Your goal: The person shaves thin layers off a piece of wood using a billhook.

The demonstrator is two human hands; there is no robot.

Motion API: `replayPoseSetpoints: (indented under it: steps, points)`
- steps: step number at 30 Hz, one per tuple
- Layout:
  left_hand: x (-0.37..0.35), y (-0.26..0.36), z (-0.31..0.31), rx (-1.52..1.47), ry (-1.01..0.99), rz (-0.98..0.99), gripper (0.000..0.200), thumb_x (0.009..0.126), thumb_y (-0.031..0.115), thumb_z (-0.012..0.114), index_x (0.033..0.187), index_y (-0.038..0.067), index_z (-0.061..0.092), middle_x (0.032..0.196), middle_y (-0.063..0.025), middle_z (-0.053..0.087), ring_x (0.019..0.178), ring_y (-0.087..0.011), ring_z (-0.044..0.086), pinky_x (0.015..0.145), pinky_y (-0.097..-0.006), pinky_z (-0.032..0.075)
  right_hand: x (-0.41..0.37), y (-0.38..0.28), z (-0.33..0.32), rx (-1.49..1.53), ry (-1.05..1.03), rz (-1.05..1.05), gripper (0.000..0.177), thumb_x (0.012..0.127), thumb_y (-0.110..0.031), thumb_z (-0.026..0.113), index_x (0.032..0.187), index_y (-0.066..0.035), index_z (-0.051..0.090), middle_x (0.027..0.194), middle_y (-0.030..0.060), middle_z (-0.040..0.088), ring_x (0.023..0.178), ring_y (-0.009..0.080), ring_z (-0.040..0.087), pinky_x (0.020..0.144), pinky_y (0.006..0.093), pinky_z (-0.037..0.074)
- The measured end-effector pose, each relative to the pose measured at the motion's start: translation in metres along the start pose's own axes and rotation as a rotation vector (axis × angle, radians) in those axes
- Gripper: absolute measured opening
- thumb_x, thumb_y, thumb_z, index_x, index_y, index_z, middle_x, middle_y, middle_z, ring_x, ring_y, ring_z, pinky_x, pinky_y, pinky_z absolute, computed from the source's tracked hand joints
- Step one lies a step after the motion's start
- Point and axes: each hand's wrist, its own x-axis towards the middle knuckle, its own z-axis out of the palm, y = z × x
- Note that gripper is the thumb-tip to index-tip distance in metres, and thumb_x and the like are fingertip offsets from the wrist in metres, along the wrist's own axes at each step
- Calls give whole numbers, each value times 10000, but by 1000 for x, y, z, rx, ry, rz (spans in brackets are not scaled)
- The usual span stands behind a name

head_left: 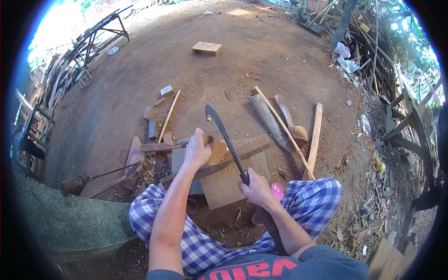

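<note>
My left hand (198,150) is closed on a wooden block (216,152), holding it on a long dark plank (249,147) that lies across flat boards in front of my knees. My right hand (256,187) grips the handle of a long dark blade with a hooked tip (227,137). The blade points up and away from me, just right of the block, with its tip beyond the plank. Beneath the plank, a flat brown board (221,186) slopes toward me.
Wood strips (315,140), a log (270,121) and a mallet (297,134) lie to the right. A bow-like tool (74,184) and small blocks (152,128) are at left. A pale block (206,48) sits farther off. Wood piles line both sides.
</note>
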Motion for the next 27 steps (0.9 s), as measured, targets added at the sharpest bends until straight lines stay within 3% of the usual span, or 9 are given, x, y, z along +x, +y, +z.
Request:
replayPoseSetpoints:
  steps: [5,12,15,20,22,23,25,26,27]
  points:
    - [1,5,-2,-14,28,59,400,789,123,710,1085,25,459,984,-268,638,1004,-445,608,854,-498,467,17,36,28,-112,38,5,325,832,-257,616,1035,-34,494,861,280,649,868,489,623,767,548,472]
    - [1,8,-1,39,-28,15,436,779,88,691,1124,18,434,1037,-285,607,1040,-457,581,881,-513,454,-8,-12,-8,-81,26,9,319,824,-242,603,1032,-32,484,883,296,649,864,497,622,785,551,481]
    - [-2,14,-3,18,-14,15,438,778,76,690,1127,19,432,1035,-281,612,1039,-453,586,877,-508,459,10,14,22,-98,23,8,332,819,-251,616,1035,-34,487,878,287,652,865,489,625,782,553,479]
    - [0,7,1,-45,-43,-12,446,799,111,714,1142,28,442,1039,-280,623,1042,-453,590,880,-497,460,9,26,16,-103,56,-37,319,807,-233,631,1019,-32,503,830,279,647,812,477,632,744,527,496]
    - [-3,6,8,-148,-83,-5,440,815,112,707,1155,29,440,1070,-280,619,1066,-439,591,890,-479,462,12,33,3,174,16,-5,313,803,-228,675,976,-28,508,743,203,637,680,359,654,641,438,518]
    - [-4,6,11,-157,-90,-12,440,815,112,707,1155,29,440,1070,-280,619,1066,-439,591,890,-479,462,13,35,-3,166,11,5,313,803,-228,675,976,-28,508,743,203,637,680,359,654,641,438,518]
    - [-4,7,14,-161,-81,-35,432,822,105,704,1155,23,440,1076,-280,619,1071,-433,594,899,-466,462,16,35,-13,572,-168,53,308,806,-220,709,946,-27,515,688,101,600,591,205,618,552,343,498]
    - [-2,8,13,-162,-78,-32,432,822,105,704,1155,23,440,1076,-280,619,1071,-433,594,899,-466,462,15,31,-14,544,-143,34,274,828,-212,693,939,-28,524,685,57,587,579,135,601,523,307,485]
    - [0,11,9,-175,-121,-44,447,813,122,717,1160,16,455,1088,-277,621,1081,-424,595,906,-460,463,15,30,-14,544,-142,28,274,828,-212,693,939,-28,524,685,57,587,579,135,601,523,307,485]
